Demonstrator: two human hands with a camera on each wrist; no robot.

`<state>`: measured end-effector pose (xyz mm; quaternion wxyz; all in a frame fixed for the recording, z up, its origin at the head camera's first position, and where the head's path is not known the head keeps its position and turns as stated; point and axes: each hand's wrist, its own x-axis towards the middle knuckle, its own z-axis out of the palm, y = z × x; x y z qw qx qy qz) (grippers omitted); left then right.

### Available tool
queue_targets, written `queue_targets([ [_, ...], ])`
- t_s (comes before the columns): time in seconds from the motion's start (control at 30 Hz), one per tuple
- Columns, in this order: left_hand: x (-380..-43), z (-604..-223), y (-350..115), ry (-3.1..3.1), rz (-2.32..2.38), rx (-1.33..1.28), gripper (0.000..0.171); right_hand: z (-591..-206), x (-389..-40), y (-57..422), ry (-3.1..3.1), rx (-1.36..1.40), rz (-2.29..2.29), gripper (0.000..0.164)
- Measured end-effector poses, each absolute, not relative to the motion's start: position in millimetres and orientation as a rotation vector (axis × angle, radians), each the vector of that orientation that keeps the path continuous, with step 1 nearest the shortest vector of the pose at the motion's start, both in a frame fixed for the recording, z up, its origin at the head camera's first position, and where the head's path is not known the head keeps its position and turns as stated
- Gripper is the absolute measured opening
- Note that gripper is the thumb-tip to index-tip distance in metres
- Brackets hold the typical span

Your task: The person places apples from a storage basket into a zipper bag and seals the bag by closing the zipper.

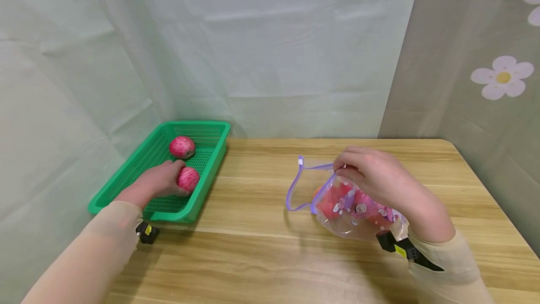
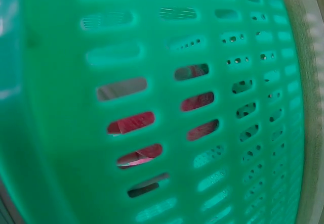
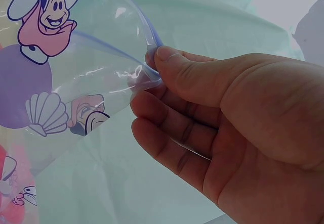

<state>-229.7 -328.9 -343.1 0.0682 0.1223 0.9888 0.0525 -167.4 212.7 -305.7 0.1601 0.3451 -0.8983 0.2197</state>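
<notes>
In the head view my left hand point(image 1: 161, 181) reaches into a green plastic basket point(image 1: 219, 162) and grips a streaked pink-red fruit point(image 1: 188, 179), thumb and fingers around its left side. A second fruit of the same look point(image 1: 182, 147) lies farther back in the basket. Through the slots of the basket wall point(image 2: 55, 107), the left wrist view shows only bits of the red fruit. On the right, my right hand point(image 1: 373, 172) pinches the purple rim of a clear zip bag point(image 1: 352, 229) printed with cartoon figures. Red and orange round things point(image 1: 331, 203) show inside the bag, its mouth gaping leftward.
Both basket and bag stand on a wood-grain table point(image 1: 253, 257). Pale cloth point(image 1: 274, 50) hangs behind the table and along the left; a grey cloth with white flowers point(image 1: 502, 78) hangs at the right. Each wrist wears a black strapped camera point(image 1: 146, 232).
</notes>
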Motion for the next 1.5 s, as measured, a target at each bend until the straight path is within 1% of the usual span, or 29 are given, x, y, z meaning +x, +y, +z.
queue_targets([
  [0.13,-229.9,-343.0,-328.7,2.980,0.150,0.365,0.064,-305.3,-167.6,212.7,-2.570,0.985,0.626,0.022],
  [0.23,-230.3,-343.3,-328.9,2.982,0.153,0.363,0.063,-305.3,-167.8,212.6,-2.568,0.987,0.625,0.021],
  [0.47,-230.8,-342.5,-328.1,2.956,0.149,0.344,0.068,-305.1,-168.1,212.6,-2.571,0.987,0.624,0.020],
  [0.73,-231.1,-342.2,-325.1,2.960,0.131,0.340,0.070,-305.6,-168.4,212.8,-2.569,0.991,0.618,0.020],
  [0.97,-229.4,-340.5,-324.3,2.939,0.105,0.308,0.078,-305.5,-168.1,212.8,-2.568,0.989,0.619,0.021],
  [1.1,-228.7,-340.4,-325.7,2.933,0.072,0.303,0.075,-305.5,-167.7,212.8,-2.571,0.987,0.622,0.021],
  [1.23,-228.7,-340.4,-328.6,2.946,0.081,0.315,0.068,-305.4,-167.4,212.8,-2.567,0.988,0.621,0.021],
  [1.5,-230.4,-332.3,-330.9,3.035,0.179,0.349,0.076,-304.5,-167.0,212.8,-2.565,0.989,0.621,0.022],
])
